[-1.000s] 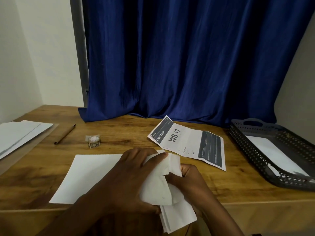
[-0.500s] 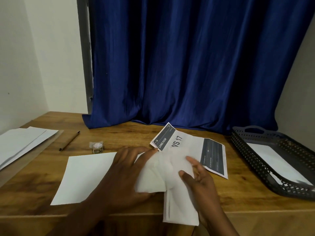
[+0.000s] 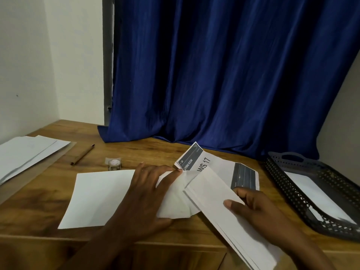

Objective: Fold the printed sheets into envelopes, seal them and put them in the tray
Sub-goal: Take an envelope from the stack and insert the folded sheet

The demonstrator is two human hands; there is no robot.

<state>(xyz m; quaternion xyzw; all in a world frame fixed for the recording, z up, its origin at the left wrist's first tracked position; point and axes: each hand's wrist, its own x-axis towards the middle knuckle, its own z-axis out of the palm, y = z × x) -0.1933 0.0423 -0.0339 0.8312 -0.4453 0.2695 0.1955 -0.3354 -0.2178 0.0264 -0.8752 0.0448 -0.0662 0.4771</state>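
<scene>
My left hand (image 3: 145, 193) pinches a folded white sheet (image 3: 175, 201) at its top corner, low over the table's front. My right hand (image 3: 255, 211) grips a long white envelope (image 3: 220, 209) that slants from the middle toward the lower right; the folded sheet's right edge lies under or inside it, I cannot tell which. Behind them lies a printed sheet (image 3: 218, 166) marked "WS 17" and "LIVING ROOM". A dark perforated tray (image 3: 288, 188) at the right holds a white envelope (image 3: 311, 193).
A blank white sheet (image 3: 99, 197) lies flat left of my hands. Further left are a stack of white envelopes (image 3: 27, 154), a pen (image 3: 82, 154) and a small tape roll (image 3: 114, 163). A blue curtain (image 3: 214, 75) hangs behind the wooden table (image 3: 39, 195).
The envelope swung from pointing toward me to slanting right, now held by my right hand. My left hand lifted the folded sheet's corner toward the printed sheet.
</scene>
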